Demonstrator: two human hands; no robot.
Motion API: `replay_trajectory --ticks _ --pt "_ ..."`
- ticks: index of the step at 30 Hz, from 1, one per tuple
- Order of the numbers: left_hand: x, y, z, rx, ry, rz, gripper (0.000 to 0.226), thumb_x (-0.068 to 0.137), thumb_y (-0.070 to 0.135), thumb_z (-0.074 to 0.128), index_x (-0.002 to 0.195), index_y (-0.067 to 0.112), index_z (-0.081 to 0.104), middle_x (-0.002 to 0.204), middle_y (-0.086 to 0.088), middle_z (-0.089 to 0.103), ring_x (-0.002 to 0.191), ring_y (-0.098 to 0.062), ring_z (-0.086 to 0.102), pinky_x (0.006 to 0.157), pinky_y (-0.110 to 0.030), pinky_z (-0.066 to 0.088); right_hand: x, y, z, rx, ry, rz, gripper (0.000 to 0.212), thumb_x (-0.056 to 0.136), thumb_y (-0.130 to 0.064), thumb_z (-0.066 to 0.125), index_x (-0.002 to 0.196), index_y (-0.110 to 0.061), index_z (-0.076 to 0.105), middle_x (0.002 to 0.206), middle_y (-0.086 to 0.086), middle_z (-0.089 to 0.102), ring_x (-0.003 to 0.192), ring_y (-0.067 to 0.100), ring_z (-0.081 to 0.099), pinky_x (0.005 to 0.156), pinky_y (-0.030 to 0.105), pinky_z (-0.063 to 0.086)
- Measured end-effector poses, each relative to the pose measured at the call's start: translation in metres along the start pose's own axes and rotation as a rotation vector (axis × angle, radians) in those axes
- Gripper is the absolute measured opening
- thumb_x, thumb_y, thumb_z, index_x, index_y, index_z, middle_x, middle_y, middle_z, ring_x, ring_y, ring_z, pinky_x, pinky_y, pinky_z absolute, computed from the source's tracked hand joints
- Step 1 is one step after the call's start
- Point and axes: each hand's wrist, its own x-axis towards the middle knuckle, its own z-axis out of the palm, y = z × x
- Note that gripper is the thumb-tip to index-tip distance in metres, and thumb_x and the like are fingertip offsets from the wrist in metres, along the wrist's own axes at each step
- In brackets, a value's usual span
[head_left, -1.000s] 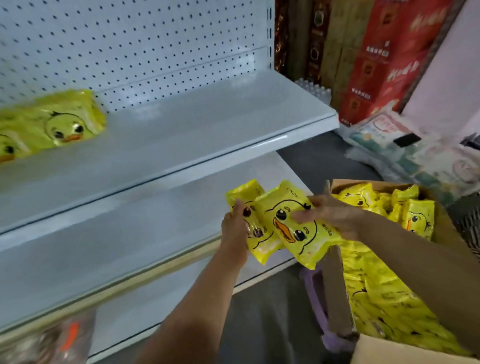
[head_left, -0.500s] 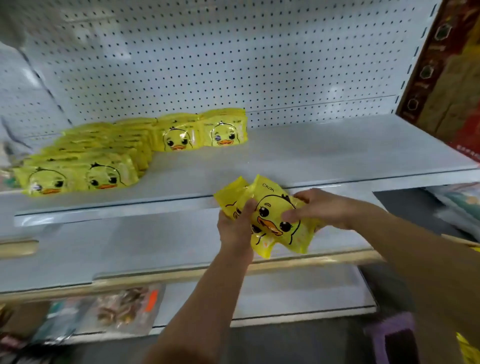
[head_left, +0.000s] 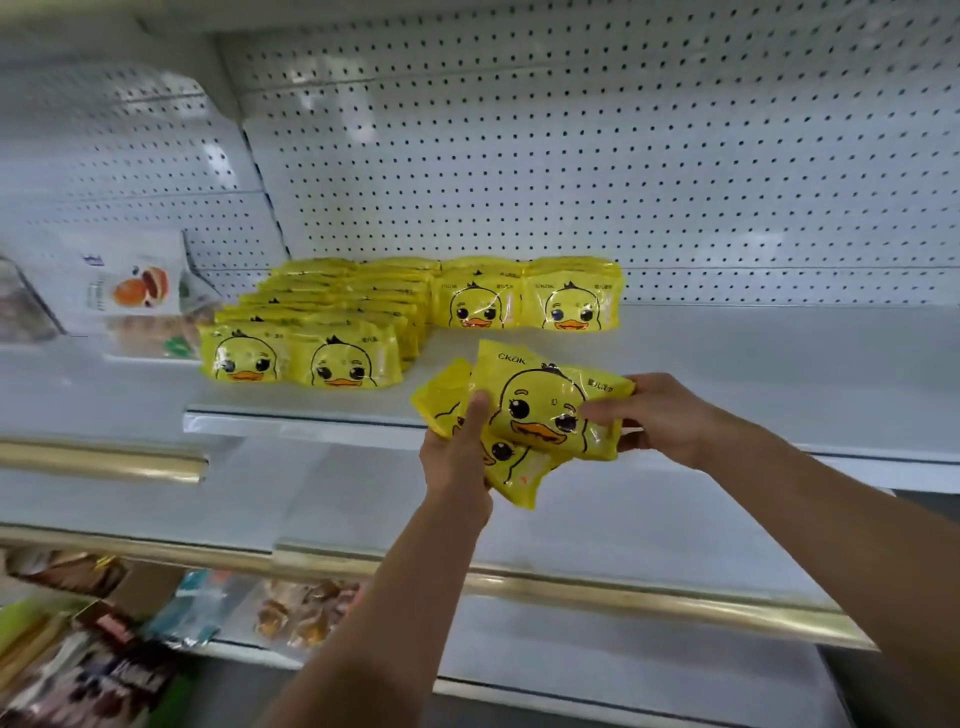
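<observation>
Since a second ago the view has been swung away from the open cardboard box, which is no longer seen, and is now turned onto the white metal shelf (head_left: 779, 358) in front of the white perforated back panel (head_left: 623, 156). The fan of yellow plastic duck-face packets (head_left: 550, 405) has been carried along. It is held in the air at the centre right of the frame, just in front of the shelf's front edge and not yet resting on it. The left hand (head_left: 457, 457) is closed round the lower left of the fan, with its thumb laid up across the front, and the lower packets are gripped by it. The right hand (head_left: 665, 415) is closed on the right edge of the top packet, which is pinched between thumb and fingers. How many packets are in the fan cannot be told for certain; at least three are seen. The stacked rows of matching yellow packets (head_left: 332, 317) already laid on the shelf are now seen in full at the centre left, with bare shelf to their right, directly behind the fan. From this it is judged that the fetching from the box is done and the placing is about to be begun, the top packet most likely being meant for the bare stretch beside the rightmost stacked packets. A white pouch printed with an orange fruit (head_left: 130, 286) is seen at the far left, and a gold-coloured price rail (head_left: 571, 590) is seen below.
</observation>
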Motion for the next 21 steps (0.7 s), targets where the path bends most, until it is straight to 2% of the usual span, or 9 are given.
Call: replay_trajectory --ticks 3,8,11,13,15,18,21 --pt "0.023 0.016 -0.002 -0.008 0.058 0.013 0.014 0.093 0.032 0.066 0.102 0.022 0.065 0.1 -0.01 0.073 0.091 -0.03 0.07 0.079 -0.049 0.058 0.027 -0.017 0.002 0.047 0.043 -0.045 0.018 0.078 -0.005 0.075 0.096 -0.004 0.07 0.086 0.007 0.074 0.072 0.019 0.069 0.061 0.029 0.054" --pt "0.063 0.038 -0.002 -0.045 0.148 -0.021 0.032 0.1 0.033 0.055 0.124 0.012 0.059 0.113 -0.015 0.069 0.093 -0.031 0.067 0.084 -0.054 0.056 0.09 -0.039 0.001 0.084 0.144 -0.093 0.017 0.076 -0.003 0.077 0.091 -0.007 0.069 0.087 0.008 0.073 0.075 0.022 0.07 0.064 0.032 0.055" --pt "0.082 0.042 0.003 -0.054 0.153 -0.064 0.034 0.101 0.033 0.054 0.123 0.008 0.057 0.105 -0.015 0.068 0.087 -0.031 0.067 0.074 -0.048 0.057 0.127 -0.047 0.008 -0.014 0.223 -0.141 0.015 0.073 -0.002 0.08 0.081 -0.005 0.067 0.078 0.012 0.07 0.068 0.023 0.067 0.064 0.033 0.058" --pt "0.093 0.043 0.006 -0.06 0.156 -0.095 0.034 0.1 0.033 0.054 0.121 0.006 0.058 0.101 -0.015 0.068 0.086 -0.032 0.067 0.076 -0.052 0.057 0.152 -0.049 0.015 -0.108 0.247 -0.178 0.015 0.071 0.001 0.08 0.078 -0.002 0.067 0.075 0.017 0.068 0.061 0.023 0.064 0.061 0.034 0.057" --pt "0.104 0.043 0.009 -0.074 0.169 -0.133 0.034 0.1 0.033 0.055 0.121 0.007 0.058 0.103 -0.016 0.069 0.087 -0.033 0.068 0.075 -0.051 0.057 0.176 -0.047 0.021 -0.179 0.272 -0.199 0.024 0.068 -0.003 0.083 0.086 0.003 0.069 0.079 0.022 0.07 0.061 0.025 0.066 0.066 0.042 0.058" --pt "0.115 0.045 0.011 -0.108 0.148 -0.16 0.033 0.1 0.034 0.054 0.123 0.011 0.058 0.103 -0.014 0.07 0.087 -0.032 0.068 0.069 -0.048 0.057 0.205 -0.043 0.03 -0.252 0.295 -0.188 0.055 0.062 -0.017 0.089 0.11 -0.003 0.068 0.089 0.02 0.071 0.078 0.032 0.071 0.074 0.047 0.059" --pt "0.124 0.043 0.009 -0.113 0.14 -0.156 0.032 0.1 0.033 0.054 0.123 0.011 0.059 0.102 -0.013 0.071 0.087 -0.031 0.069 0.068 -0.046 0.058 0.227 -0.041 0.039 -0.284 0.304 -0.227 0.055 0.064 -0.017 0.088 0.114 -0.007 0.068 0.085 0.019 0.072 0.078 0.034 0.071 0.076 0.05 0.059"
